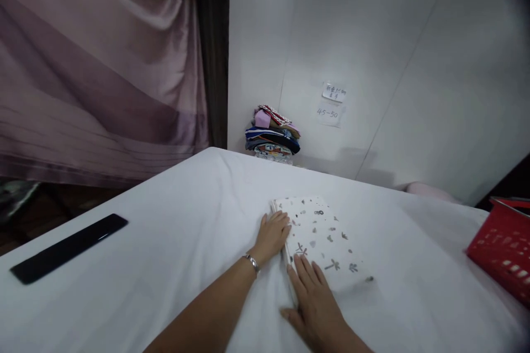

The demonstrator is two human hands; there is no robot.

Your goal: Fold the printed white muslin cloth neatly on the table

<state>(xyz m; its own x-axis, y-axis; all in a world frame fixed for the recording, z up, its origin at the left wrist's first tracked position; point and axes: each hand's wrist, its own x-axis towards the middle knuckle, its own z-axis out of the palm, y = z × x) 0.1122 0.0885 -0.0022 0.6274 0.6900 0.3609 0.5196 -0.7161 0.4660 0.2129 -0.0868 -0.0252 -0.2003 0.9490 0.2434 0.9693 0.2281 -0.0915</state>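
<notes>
A folded white cloth (318, 231) printed with small grey and brown plant shapes lies on the white-covered table. My left hand (272, 234), with a bracelet at the wrist, rests on the cloth's left edge, its fingers stretched over the fabric. Flat on the near left corner of the cloth lies my right hand (312, 298), fingers extended and thumb out to the side. Neither hand grips anything that I can see. Part of the cloth's near edge is hidden under the right hand.
A long black flat object (70, 248) lies at the left of the white sheet (186, 220). Folded fabrics (273, 132) are stacked at the far edge by the wall. At the right stands a red plastic basket (503, 245). A pink curtain (103, 66) hangs at left.
</notes>
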